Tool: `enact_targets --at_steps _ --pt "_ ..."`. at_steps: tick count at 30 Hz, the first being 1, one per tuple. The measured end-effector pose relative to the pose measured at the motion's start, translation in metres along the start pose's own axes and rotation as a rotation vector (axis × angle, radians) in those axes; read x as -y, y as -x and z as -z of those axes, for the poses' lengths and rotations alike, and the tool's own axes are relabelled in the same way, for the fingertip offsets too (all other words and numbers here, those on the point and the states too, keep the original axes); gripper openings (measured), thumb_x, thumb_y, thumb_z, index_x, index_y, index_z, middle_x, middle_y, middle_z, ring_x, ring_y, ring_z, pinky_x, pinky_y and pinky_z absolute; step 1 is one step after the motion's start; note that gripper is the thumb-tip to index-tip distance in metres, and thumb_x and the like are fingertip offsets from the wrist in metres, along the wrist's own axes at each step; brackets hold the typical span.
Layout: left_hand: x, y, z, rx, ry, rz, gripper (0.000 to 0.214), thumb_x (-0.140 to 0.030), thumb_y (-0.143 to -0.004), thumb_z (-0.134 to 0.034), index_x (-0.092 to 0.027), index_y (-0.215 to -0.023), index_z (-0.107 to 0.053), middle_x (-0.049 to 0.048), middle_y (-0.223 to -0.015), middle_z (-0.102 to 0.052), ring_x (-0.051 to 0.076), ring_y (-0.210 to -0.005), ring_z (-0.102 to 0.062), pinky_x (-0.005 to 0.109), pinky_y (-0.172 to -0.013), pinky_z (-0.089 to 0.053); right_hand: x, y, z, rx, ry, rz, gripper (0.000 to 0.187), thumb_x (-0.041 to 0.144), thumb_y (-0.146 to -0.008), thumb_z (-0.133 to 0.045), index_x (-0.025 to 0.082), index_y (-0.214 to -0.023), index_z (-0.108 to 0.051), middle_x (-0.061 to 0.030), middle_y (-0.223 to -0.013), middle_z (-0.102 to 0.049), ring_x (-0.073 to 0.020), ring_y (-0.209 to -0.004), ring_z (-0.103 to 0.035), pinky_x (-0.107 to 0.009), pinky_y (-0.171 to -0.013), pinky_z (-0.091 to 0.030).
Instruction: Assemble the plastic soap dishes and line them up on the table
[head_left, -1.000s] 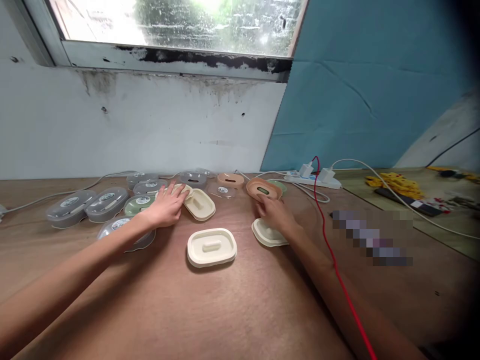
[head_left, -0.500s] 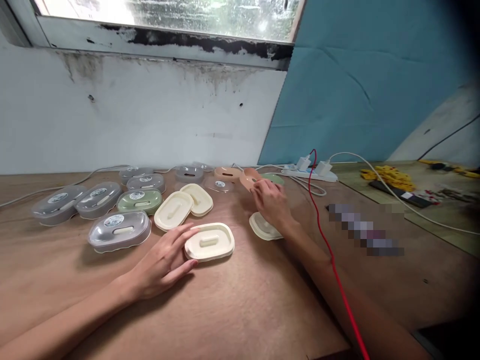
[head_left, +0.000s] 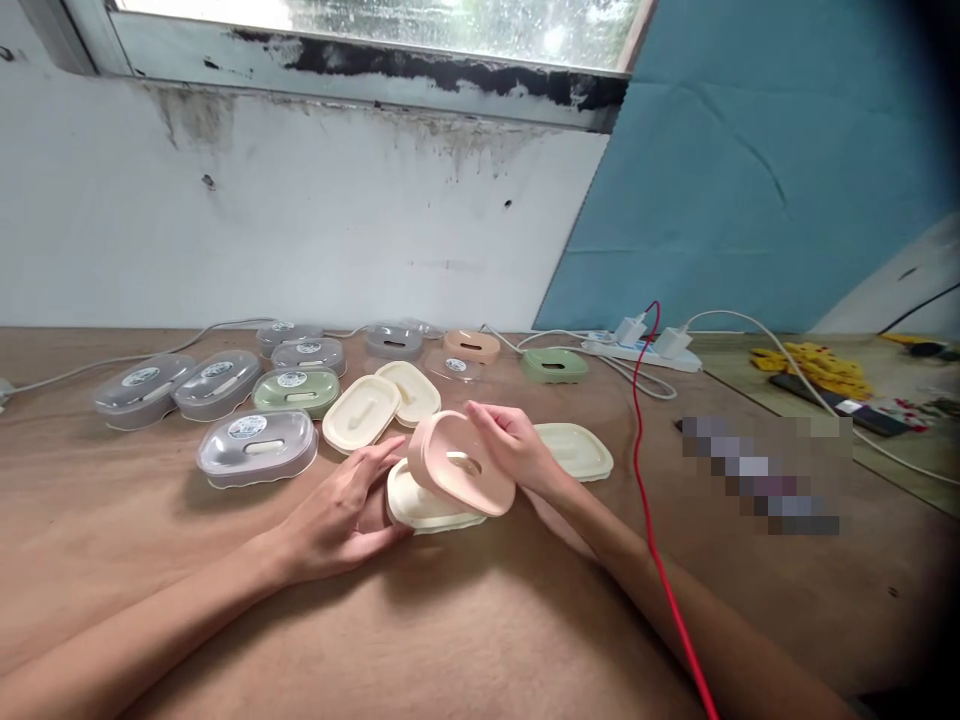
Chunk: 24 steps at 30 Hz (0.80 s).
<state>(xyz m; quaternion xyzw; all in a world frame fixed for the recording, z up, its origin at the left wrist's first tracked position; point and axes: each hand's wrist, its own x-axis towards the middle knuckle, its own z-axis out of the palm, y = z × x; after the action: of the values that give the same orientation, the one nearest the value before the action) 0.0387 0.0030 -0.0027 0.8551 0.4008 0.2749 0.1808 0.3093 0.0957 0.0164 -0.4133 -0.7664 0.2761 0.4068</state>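
Note:
My right hand (head_left: 508, 446) grips a pink oval soap-dish piece (head_left: 459, 464) and holds it tilted just above a cream oval tray (head_left: 427, 508) on the wooden table (head_left: 465, 620). My left hand (head_left: 346, 510) rests at the cream tray's left edge, fingers curled against it. Another cream tray (head_left: 574, 450) lies right of my right hand. Two cream pieces (head_left: 361, 412) (head_left: 409, 390) lie behind my left hand.
Several clear-lidded grey dishes (head_left: 259, 447) and a green one (head_left: 296, 390) stand at the left. A peach dish (head_left: 471, 346) and a green dish (head_left: 553, 364) sit near the wall. A red cable (head_left: 651, 520) crosses the table; a white power strip (head_left: 645, 350) lies at the back right.
My right hand has brought the pink piece from the back of the table to just over the front cream tray. My left hand stays at that tray's left edge.

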Motion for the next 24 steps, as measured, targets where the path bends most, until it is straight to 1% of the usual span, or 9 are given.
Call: enact_targets --at_steps 3,6,7,9,11,14,17,21,24 --pt "0.0 0.001 -0.001 -0.007 -0.001 0.032 0.092 -0.041 -0.094 -0.07 -0.029 -0.163 -0.011 0.0198 -0.156 -0.049 0.034 -0.142 -0.054 0.059 -0.119 -0.046 0.004 0.004 0.001 -0.044 0.016 -0.019 0.046 0.061 -0.102 -0.051 0.02 -0.089 -0.067 -0.0016 -0.077 -0.067 -0.0153 -0.064 -0.056 -0.026 -0.059 -0.041" --pt "0.001 0.001 -0.003 -0.012 -0.005 0.058 0.093 -0.043 -0.095 -0.069 -0.027 -0.164 -0.008 0.0201 -0.158 -0.048 0.034 -0.143 -0.053 0.061 -0.12 -0.044 0.008 0.007 0.007 0.091 -0.055 0.013 0.048 0.066 -0.099 -0.051 0.021 -0.106 -0.067 -0.0062 -0.1 -0.071 -0.0201 -0.086 -0.065 -0.029 -0.071 -0.05" --pt "0.001 0.001 -0.003 -0.016 -0.004 0.059 0.093 -0.044 -0.096 -0.068 -0.027 -0.165 -0.007 0.0204 -0.158 -0.048 0.034 -0.143 -0.052 0.061 -0.12 -0.043 0.01 0.008 0.01 0.175 -0.067 0.048 0.053 0.07 -0.094 -0.057 0.022 -0.114 -0.066 -0.0077 -0.11 -0.07 -0.0224 -0.095 -0.066 -0.032 -0.078 -0.053" --pt "0.001 0.001 -0.003 -0.021 0.007 0.057 0.093 -0.044 -0.097 -0.067 -0.027 -0.165 -0.005 0.0209 -0.159 -0.046 0.034 -0.144 -0.052 0.061 -0.12 -0.043 0.015 0.01 0.015 0.353 0.0 0.124 0.078 0.073 -0.076 -0.077 0.024 -0.134 -0.059 -0.0104 -0.129 -0.064 -0.0275 -0.112 -0.064 -0.04 -0.091 -0.055" --pt "0.002 0.002 -0.003 -0.023 0.025 0.058 0.093 -0.043 -0.098 -0.067 -0.027 -0.166 -0.005 0.0207 -0.16 -0.046 0.034 -0.143 -0.053 0.061 -0.119 -0.044 0.019 0.012 0.018 0.465 0.138 0.159 0.094 0.062 -0.064 -0.09 0.027 -0.143 -0.054 -0.0113 -0.134 -0.058 -0.0297 -0.115 -0.063 -0.045 -0.096 -0.055" --pt "0.003 0.002 -0.004 -0.023 0.045 0.053 0.092 -0.039 -0.097 -0.068 -0.028 -0.166 -0.007 0.0195 -0.159 -0.047 0.034 -0.145 -0.05 0.062 -0.121 -0.042 0.022 0.014 0.017 0.472 0.21 0.176 0.086 0.045 -0.069 -0.09 0.029 -0.145 -0.054 -0.0101 -0.131 -0.06 -0.0284 -0.112 -0.065 -0.043 -0.094 -0.056" --pt "0.006 0.001 -0.004 -0.014 0.108 0.061 0.096 -0.038 -0.096 -0.07 -0.028 -0.167 -0.006 0.0187 -0.158 -0.049 0.034 -0.145 -0.05 0.061 -0.121 -0.042 0.021 0.015 0.012 0.4 0.207 0.265 0.086 0.047 -0.067 -0.094 0.031 -0.143 -0.057 -0.0095 -0.135 -0.066 -0.0316 -0.121 -0.064 -0.048 -0.102 -0.053" --pt "0.008 0.0 -0.005 -0.009 0.17 0.088 0.103 -0.036 -0.094 -0.073 -0.029 -0.168 -0.002 0.0174 -0.158 -0.05 0.033 -0.141 -0.055 0.058 -0.118 -0.046 0.018 0.017 0.005 0.477 0.241 0.379 0.064 0.049 -0.07 -0.093 0.031 -0.129 -0.073 -0.011 -0.145 -0.064 -0.0334 -0.126 -0.065 -0.049 -0.101 -0.054" --pt "0.008 -0.001 -0.005 -0.055 0.101 0.036 0.107 -0.041 -0.089 -0.079 -0.029 -0.167 -0.007 0.018 -0.161 -0.044 0.037 -0.144 -0.051 0.061 -0.119 -0.045 0.017 0.018 0.001 0.502 0.25 0.389 0.06 0.044 -0.074 -0.092 0.032 -0.131 -0.074 -0.0104 -0.152 -0.059 -0.0334 -0.13 -0.064 -0.048 -0.101 -0.056"
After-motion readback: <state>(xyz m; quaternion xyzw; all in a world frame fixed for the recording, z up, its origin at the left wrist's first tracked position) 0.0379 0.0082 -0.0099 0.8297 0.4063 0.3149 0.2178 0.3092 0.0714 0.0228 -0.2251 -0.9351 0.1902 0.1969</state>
